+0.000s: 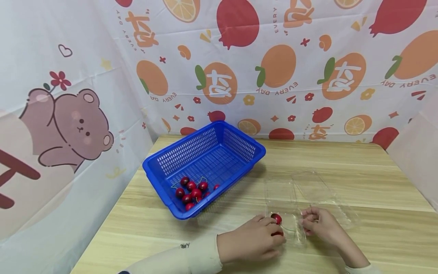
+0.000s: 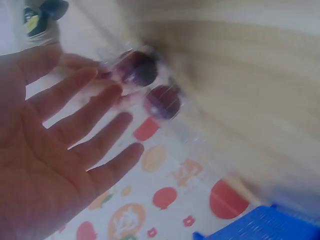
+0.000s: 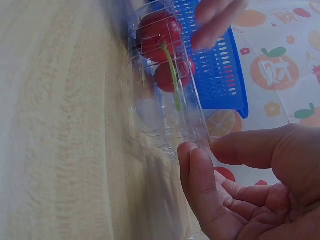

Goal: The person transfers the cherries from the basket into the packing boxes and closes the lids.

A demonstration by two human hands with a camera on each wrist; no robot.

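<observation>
Right hand (image 1: 319,224): thumb and fingertips pinching the edge of a clear, thin-walled plastic fruit container (image 1: 291,219), at its 3 o'clock side. Left hand (image 1: 251,239): fingers spread apart, palm showing in the left wrist view, at roughly 8 to 9 o'clock of the container, fingertips near the fruit; can't tell if they touch it. Pale long sleeve (image 1: 202,253) on the left arm.

Container lies on the light wood-grain surface (image 1: 383,175), between the two hands. Two round, glossy dark-red cherries (image 1: 276,218) sit in it, toward its 9 o'clock side; one is partly hidden by the left fingers in the head view. A thin green stem (image 3: 172,75) shows in the right wrist view, hanging across the clear wall.

More clear plastic (image 1: 313,186) at about 1 to 2 o'clock of the container, flat; can't tell whether it's joined on.

Blue rectangular plastic basket with slotted walls (image 1: 222,160), at 10 o'clock of the container, well apart. Cluster of red and dark-red cherries (image 1: 196,193) inside, at the basket's 7 o'clock end, some with stems.

White fruit-print cloth (image 1: 246,97) hangs at 12 o'clock; pale bear-print cloth (image 1: 80,125) at 10 o'clock.
</observation>
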